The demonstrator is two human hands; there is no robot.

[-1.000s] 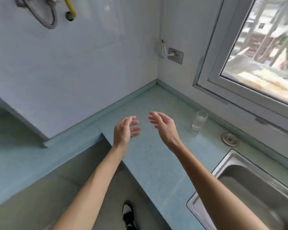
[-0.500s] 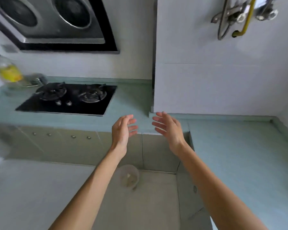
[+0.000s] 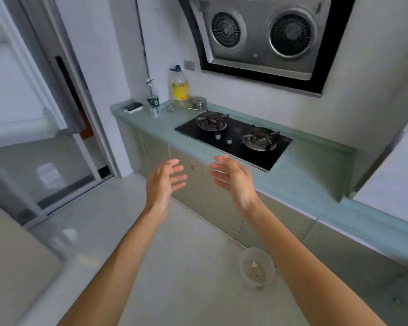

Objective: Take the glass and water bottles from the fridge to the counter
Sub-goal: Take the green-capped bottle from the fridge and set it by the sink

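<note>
My left hand [image 3: 161,184] and my right hand [image 3: 234,181] are held out in front of me, palms facing each other, fingers apart and holding nothing. A small clear water bottle [image 3: 153,106] with a dark green label stands on the pale green counter [image 3: 311,170] at its far left end. The fridge [image 3: 14,90] fills the left side of the view, blurred, with its door standing open. The glass is out of view.
A black two-burner hob [image 3: 233,140] is set in the counter under a steel extractor hood [image 3: 259,36]. A large oil bottle [image 3: 179,89] and a small dish [image 3: 133,107] stand near the water bottle. A translucent bin [image 3: 257,268] sits on the floor by the cabinets.
My view has swung left from the sink corner with the glass, past the hob, toward the fridge. Both hands stay empty and spread in front of me.
</note>
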